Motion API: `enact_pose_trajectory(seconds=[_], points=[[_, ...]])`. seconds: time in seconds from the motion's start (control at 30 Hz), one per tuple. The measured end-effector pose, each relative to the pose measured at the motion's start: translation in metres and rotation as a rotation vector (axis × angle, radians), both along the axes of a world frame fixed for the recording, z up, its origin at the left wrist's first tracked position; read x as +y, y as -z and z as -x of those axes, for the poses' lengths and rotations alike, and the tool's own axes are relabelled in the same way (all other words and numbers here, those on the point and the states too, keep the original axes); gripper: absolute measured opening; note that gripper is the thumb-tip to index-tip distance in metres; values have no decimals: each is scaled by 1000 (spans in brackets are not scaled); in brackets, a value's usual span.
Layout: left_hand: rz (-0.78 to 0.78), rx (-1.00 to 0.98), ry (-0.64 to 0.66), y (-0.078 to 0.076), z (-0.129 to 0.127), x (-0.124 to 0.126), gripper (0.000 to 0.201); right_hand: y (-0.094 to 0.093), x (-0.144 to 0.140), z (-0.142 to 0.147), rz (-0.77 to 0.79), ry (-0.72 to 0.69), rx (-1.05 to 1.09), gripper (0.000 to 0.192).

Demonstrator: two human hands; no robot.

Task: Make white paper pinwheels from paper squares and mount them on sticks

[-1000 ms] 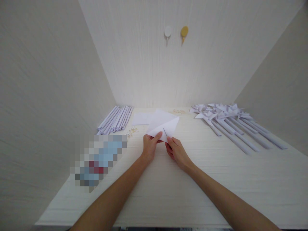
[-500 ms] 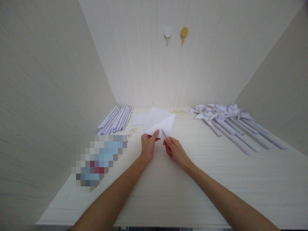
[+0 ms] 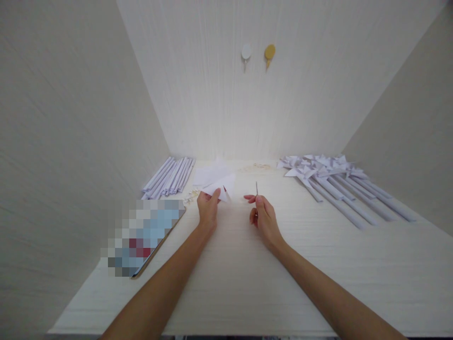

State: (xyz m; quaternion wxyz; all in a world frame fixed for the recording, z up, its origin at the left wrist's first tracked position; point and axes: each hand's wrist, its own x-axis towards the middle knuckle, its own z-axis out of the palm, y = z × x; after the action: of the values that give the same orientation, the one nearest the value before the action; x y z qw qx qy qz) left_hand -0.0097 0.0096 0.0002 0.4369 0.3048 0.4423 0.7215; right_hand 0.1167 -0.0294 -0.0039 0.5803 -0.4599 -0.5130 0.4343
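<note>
My left hand point(image 3: 208, 205) is closed on a white sheet of paper point(image 3: 226, 182), thumb on top and fingers underneath. A slit runs in from the paper's near right edge, and a finger shows through it. Apart from the paper, to the right, my right hand point(image 3: 264, 215) holds a pair of small scissors point(image 3: 256, 188). Their thin metal blades point up and away from me; the handles are hidden in my fingers. Behind the held sheet, more white paper point(image 3: 201, 176) lies on the table.
Rolled paper sticks point(image 3: 170, 177) lie at the back left. Paper pinwheels point(image 3: 318, 167) on sticks are piled at the back right. A phone-like device point(image 3: 152, 241), its screen pixelated, rests at left. Small pale bits point(image 3: 191, 196) lie beside my left hand. Two hooks point(image 3: 270, 52) hang on the wall.
The scissors have come out of the paper and moved right with my right hand. My left hand has shifted left with the sheet, which now shows an open slit.
</note>
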Motion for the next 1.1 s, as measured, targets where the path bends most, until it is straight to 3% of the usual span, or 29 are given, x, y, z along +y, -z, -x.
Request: enact_pose_trajectory(seconds=[0.23,0.53,0.77,0.83,1.0,1.1], points=[[-11,208,138,-4,0,-6,15,0,3,0,-4,44,-2,43],[14,181,203,3,2,-4,22,-1,3,-2,99,-16,-128,40],[-14,-40,218,-3,0,-6,29,-1,4,-2,96,44,-11,41],[-18,-13,273,-4,-1,-8,32,0,4,-2,87,52,16,41],[57,178,268,-5,-7,-13,31,0,3,-1,72,14,71,42],[87,178,320,-4,-8,-13,28,-2,3,0,104,-43,157,40]])
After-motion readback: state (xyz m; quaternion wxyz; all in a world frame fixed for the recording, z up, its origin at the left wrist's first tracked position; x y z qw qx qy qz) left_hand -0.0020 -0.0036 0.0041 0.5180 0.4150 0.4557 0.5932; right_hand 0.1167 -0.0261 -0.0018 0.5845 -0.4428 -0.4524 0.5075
